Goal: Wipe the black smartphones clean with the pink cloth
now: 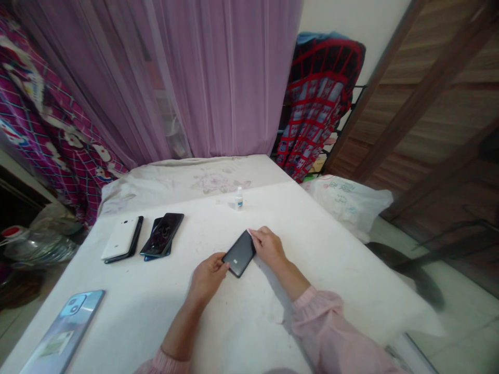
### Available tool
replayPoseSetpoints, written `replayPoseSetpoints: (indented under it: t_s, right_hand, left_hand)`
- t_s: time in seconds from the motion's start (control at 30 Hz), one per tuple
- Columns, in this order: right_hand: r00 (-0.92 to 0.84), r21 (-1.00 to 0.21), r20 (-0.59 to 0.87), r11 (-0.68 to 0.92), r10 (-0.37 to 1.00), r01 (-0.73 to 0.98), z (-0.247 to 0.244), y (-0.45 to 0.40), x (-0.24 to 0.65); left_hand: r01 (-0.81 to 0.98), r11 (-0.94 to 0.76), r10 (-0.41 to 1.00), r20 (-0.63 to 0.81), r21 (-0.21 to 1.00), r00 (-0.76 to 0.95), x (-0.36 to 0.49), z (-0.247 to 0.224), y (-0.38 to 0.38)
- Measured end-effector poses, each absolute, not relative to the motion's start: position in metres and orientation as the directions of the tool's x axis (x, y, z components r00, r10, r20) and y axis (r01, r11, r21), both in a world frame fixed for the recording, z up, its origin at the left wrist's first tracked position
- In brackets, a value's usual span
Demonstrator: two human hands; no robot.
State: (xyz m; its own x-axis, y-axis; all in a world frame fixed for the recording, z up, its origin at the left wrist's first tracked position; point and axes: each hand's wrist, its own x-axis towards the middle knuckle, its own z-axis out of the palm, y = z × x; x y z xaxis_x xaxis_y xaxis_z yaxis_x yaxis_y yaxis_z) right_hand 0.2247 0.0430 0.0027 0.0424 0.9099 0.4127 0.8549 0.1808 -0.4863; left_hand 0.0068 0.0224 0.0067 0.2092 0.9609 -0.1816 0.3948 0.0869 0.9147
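Note:
A black smartphone is tilted back side up just over the white tabletop, its small logo showing. My left hand pinches its lower left edge between thumb and fingers. At its upper right corner, my right hand has its fingers closed on a small whitish scrap that touches the phone; its material is too small to tell. Beyond the phone stands a small white bottle with a white cap and a blue-marked label.
Left on the white-covered table lie a white phone on a dark one, and a black phone on another. A blue-silver phone is at the near left. A plastic bag sits past the right edge; purple curtains hang behind.

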Motion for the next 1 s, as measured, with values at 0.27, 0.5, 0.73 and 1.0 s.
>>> replayPoseSetpoints:
  t_s: [0.27,0.5,0.73,1.0]
  right_hand:
    - [-0.158,-0.466,0.422,0.363,0.893,0.807,0.003,0.02,0.194]
    - [-0.286,-0.477,0.459,0.505,0.841,0.719,-0.001,0.007,0.179]
    - [0.084,-0.599,0.42,0.206,0.903,0.774,-0.001,0.046,0.231]
    - [0.351,-0.765,0.434,0.134,0.83,0.63,0.01,0.037,0.271]
  left_hand:
    - [0.318,0.15,0.947,-0.228,0.936,0.225,0.006,0.011,0.023]
    - [0.292,0.159,0.947,-0.229,0.943,0.225,0.007,0.016,0.022]
    - [0.267,0.166,0.954,-0.223,0.949,0.2,0.009,0.017,0.021]
    - [0.343,-0.187,0.976,0.134,0.921,0.171,0.014,0.012,0.006]
